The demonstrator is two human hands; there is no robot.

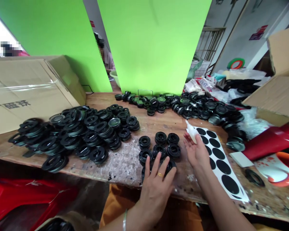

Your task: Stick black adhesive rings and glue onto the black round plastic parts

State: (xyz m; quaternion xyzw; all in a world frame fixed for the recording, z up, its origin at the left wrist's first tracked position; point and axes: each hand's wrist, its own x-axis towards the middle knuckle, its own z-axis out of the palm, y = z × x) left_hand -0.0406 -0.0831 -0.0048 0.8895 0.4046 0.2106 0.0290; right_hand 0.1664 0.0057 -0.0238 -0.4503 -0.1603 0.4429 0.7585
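- near the front of the surface [125, 168], the left hand [156, 187] is spread wide over grouped black rings [163, 151], perhaps steadying them
- right hand [197, 154] curls around a white bottle [192, 131], tip up, perhaps against drips

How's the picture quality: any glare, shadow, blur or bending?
Head view: overexposed patch at the upper left, glare streak on the left cardboard box; head view: deep shadow beneath the table; head view: left hand and right hand look fairly sharp; head view: the central green panel narrows downward, likely lens or perspective distortion.
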